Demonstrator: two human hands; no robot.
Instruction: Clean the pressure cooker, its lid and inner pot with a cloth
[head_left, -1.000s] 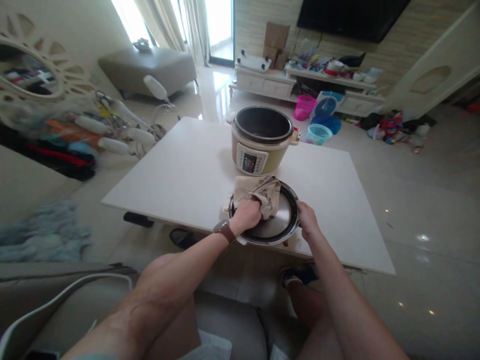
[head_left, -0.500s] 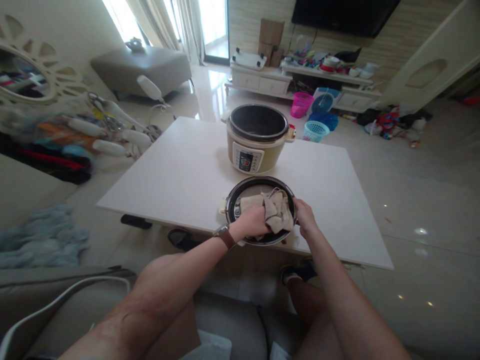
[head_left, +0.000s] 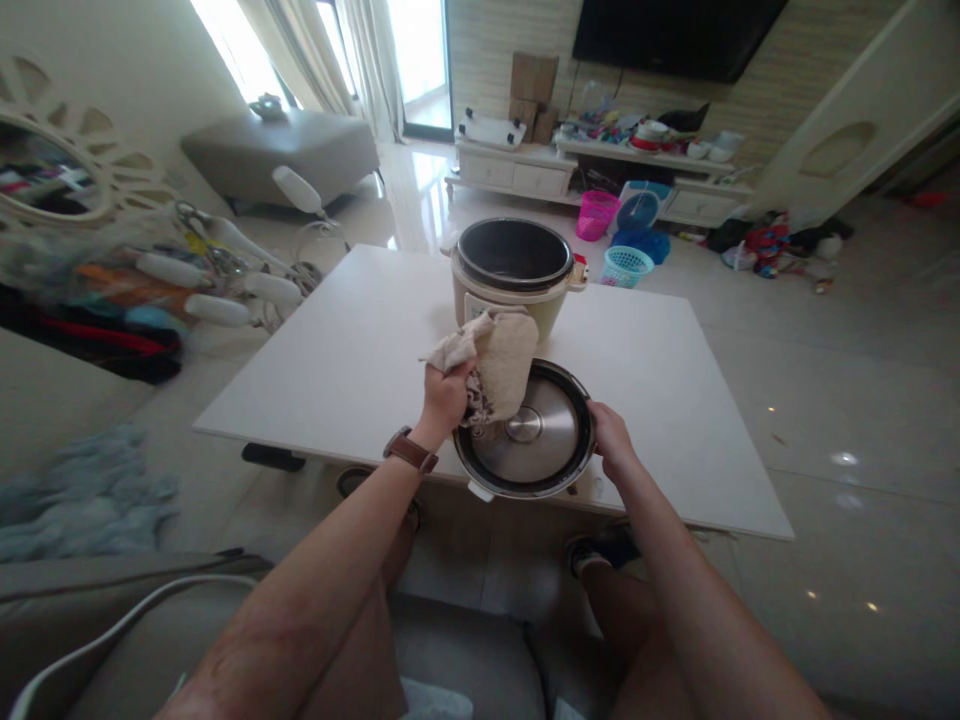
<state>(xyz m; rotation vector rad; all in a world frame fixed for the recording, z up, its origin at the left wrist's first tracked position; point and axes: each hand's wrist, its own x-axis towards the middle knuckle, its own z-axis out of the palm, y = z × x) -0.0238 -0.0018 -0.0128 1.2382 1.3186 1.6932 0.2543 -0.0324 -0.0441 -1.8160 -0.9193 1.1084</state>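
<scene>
My left hand is closed on a beige cloth, lifted just above the left rim of a round metal cooker lid. The lid lies inner side up near the front edge of the white table. My right hand grips the lid's right rim. Behind the lid stands an open olive-and-cream pressure cooker with a dark inner pot; the cloth hides its control panel.
A grey ottoman, a white TV cabinet, pink and blue baskets stand beyond the table. A cluttered rack is at the left. A shoe lies under the table's front edge.
My left hand has lifted the cloth off the lid's inside, up and to the left. The lid's shiny centre is now uncovered. My right hand stays on the rim.
</scene>
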